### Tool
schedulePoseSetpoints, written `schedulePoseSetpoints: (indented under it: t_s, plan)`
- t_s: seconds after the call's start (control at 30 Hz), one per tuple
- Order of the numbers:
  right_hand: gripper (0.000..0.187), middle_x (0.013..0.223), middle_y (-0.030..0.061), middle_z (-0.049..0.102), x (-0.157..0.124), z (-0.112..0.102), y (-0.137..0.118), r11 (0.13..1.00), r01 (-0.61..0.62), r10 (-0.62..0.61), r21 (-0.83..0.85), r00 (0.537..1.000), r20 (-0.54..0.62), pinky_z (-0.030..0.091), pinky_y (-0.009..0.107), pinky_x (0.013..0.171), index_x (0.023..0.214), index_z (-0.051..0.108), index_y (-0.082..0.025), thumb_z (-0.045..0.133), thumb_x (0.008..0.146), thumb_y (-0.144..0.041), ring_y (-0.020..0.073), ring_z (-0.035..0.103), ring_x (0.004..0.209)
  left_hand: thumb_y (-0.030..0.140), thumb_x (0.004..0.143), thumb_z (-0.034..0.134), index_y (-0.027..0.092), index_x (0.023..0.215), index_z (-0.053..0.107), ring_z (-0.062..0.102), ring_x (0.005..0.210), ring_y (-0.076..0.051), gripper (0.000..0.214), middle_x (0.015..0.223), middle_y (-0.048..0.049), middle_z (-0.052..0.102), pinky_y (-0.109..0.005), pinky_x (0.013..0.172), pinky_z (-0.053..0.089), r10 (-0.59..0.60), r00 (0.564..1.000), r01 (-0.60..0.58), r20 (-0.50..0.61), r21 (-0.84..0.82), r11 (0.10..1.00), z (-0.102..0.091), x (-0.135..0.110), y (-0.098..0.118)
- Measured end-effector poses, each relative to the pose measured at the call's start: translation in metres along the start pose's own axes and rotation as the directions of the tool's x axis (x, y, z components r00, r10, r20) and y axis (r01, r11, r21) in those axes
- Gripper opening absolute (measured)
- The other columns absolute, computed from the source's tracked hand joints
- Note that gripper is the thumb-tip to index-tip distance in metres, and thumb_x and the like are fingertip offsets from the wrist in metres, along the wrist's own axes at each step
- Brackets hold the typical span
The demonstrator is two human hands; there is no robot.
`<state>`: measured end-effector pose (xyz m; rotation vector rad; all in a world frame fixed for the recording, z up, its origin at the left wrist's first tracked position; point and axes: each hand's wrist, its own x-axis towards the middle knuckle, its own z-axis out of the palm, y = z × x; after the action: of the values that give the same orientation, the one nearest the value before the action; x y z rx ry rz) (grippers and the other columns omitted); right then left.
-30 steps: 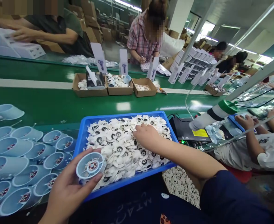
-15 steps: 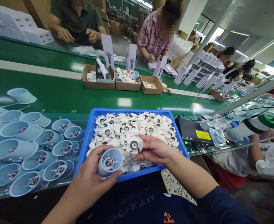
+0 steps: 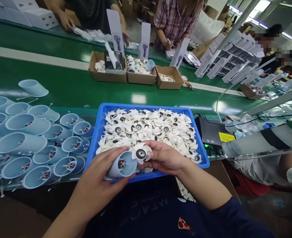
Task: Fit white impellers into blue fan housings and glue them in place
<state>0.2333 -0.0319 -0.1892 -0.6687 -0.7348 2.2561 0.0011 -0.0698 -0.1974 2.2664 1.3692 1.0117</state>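
My left hand [image 3: 106, 175] is wrapped round a light-blue fan housing [image 3: 124, 164], a short tube whose open end shows a small motor with copper coils. Between the fingers and thumb of my right hand [image 3: 161, 157] is a white fan impeller [image 3: 141, 153], its dark ring-shaped hub facing me. The impeller is at the right rim of the housing and overlaps it in view; whether they touch I cannot tell. Below and behind both hands lies a blue tray [image 3: 101, 115] heaped with many more white impellers [image 3: 148, 127].
More blue housings [image 3: 28, 124] lie crowded at the left. Small cardboard boxes [image 3: 108, 76] of parts stand on the green belt [image 3: 69, 86]. Right of the tray sit a black power box [image 3: 210, 130] with cables and a large bottle [image 3: 257, 140]. Co-workers [image 3: 177, 19] stand across the belt.
The impeller and the housing have come together; the housing has tilted to face right, towards the impeller. The camera view has shifted, and the co-workers' hands across the belt have moved.
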Motion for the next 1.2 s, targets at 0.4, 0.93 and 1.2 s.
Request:
schedulePoseSetpoints:
  t_s: [0.4, 0.93, 1.2]
  plan:
    - [0.053, 0.085, -0.0009, 0.072, 0.0, -0.003, 0.001, 1.0, 0.019, -0.019, -0.001, 0.999, 0.041, 0.06, 0.026, 0.085, 0.108, 0.066, -0.019, 0.092, 0.071, -0.045, 0.0112, 0.072, 0.08, 0.05, 0.089, 0.069, 0.034, 0.136, 0.057, 0.071, 0.109, -0.026, 0.051, 0.125, -0.0034, 0.072, -0.038, 0.097, 0.056, 0.002, 1.0, -0.003, 0.002, 0.03, 1.0, 0.001, 0.004, 0.005]
    - [0.017, 0.092, 0.0039, 0.053, -0.016, 0.041, -0.023, -0.12, 0.21, -0.395, -0.97, 0.887, 0.24, 0.047, 0.031, 0.075, 0.101, 0.081, -0.019, 0.077, 0.089, -0.031, 0.0169, 0.055, 0.084, 0.031, 0.093, 0.069, 0.023, 0.133, 0.056, 0.069, 0.115, -0.024, 0.043, 0.123, -0.0075, 0.073, -0.036, 0.103, 0.052, 0.161, 0.98, -0.147, -0.115, 0.119, 0.982, 0.014, 0.01, 0.007]
    - [0.027, 0.105, 0.0053, 0.054, -0.072, 0.006, -0.025, 0.032, 0.43, -0.61, -0.902, 0.724, 0.323, 0.053, 0.029, 0.084, 0.121, 0.068, -0.024, 0.068, 0.094, -0.025, 0.0163, 0.059, 0.097, 0.054, 0.08, 0.077, 0.027, 0.126, 0.066, 0.06, 0.124, -0.032, 0.054, 0.132, -0.0094, 0.059, -0.047, 0.107, 0.051, -0.036, 0.997, 0.048, -0.069, 0.194, 0.98, -0.018, 0.077, -0.042]
